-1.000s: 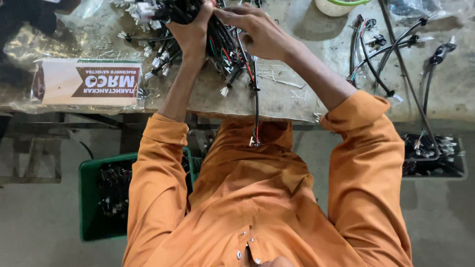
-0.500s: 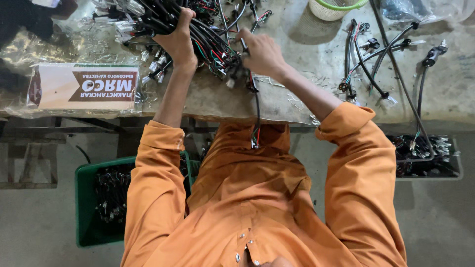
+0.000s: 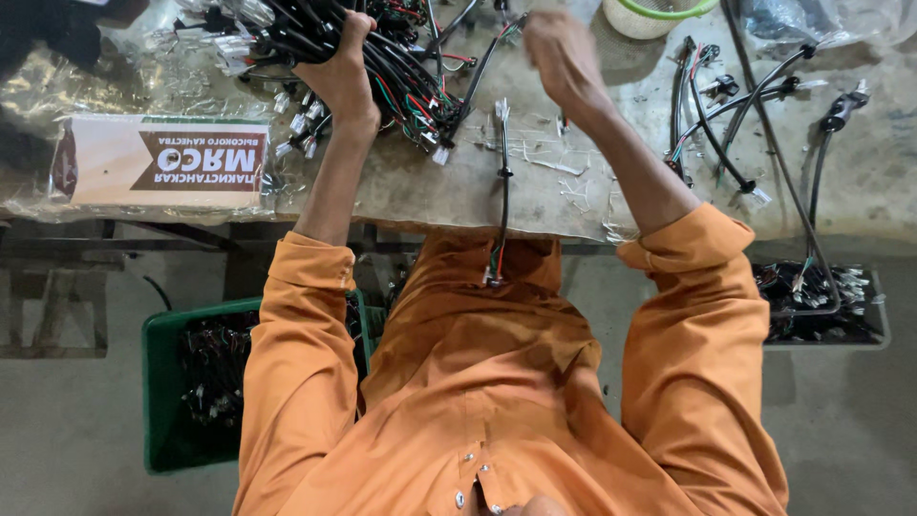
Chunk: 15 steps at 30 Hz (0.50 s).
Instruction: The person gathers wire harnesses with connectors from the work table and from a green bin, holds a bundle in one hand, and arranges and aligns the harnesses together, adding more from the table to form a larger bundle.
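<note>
A: While the left hand (image 3: pixel 336 72) is gripping the wire bundle (image 3: pixel 382 57) on the worktop (image 3: pixel 535 191), where is the loose cable (image 3: pixel 501 182) lying?

B: It is hanging over the worktop edge. The right hand (image 3: pixel 564 53) is closing near its top; contact is unclear. The wires are probably handling light and limp; grip near a connector.

Single head-worn view, straight down, close over the orange-sleeved arms (image 3: pixel 315 382) and cluttered workbench (image 3: pixel 458 191) edge.
</note>
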{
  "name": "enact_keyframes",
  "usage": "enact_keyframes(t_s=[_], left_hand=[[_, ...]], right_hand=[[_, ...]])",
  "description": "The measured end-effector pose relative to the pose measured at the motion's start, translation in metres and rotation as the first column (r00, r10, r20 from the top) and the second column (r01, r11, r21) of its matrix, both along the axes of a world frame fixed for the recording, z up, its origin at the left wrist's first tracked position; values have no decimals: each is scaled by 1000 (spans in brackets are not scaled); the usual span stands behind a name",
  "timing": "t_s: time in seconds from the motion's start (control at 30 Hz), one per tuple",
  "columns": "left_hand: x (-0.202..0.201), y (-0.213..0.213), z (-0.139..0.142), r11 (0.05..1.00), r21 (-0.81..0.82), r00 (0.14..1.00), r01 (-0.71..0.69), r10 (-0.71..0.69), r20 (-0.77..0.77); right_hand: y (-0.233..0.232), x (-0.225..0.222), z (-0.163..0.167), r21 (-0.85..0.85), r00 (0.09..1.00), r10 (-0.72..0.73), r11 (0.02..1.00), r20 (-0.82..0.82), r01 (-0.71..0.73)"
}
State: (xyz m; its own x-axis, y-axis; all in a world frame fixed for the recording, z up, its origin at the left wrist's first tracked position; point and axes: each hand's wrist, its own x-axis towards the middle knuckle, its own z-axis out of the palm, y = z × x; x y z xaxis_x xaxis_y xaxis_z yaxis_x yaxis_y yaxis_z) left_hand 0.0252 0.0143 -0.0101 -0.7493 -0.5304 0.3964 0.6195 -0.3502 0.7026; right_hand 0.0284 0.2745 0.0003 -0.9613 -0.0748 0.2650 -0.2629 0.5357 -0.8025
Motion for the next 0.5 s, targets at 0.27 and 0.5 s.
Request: enact_keyframes(t_s=[0.27, 0.5], left_hand=[[-1, 2, 2, 999, 33, 1000, 11, -11, -7], [5, -1, 7, 997, 63, 999, 46, -44, -23]], right_hand=[[10, 8, 23, 510, 858, 513, 746, -31, -428], [-10, -2, -28, 663, 779, 549, 709, -303, -241]])
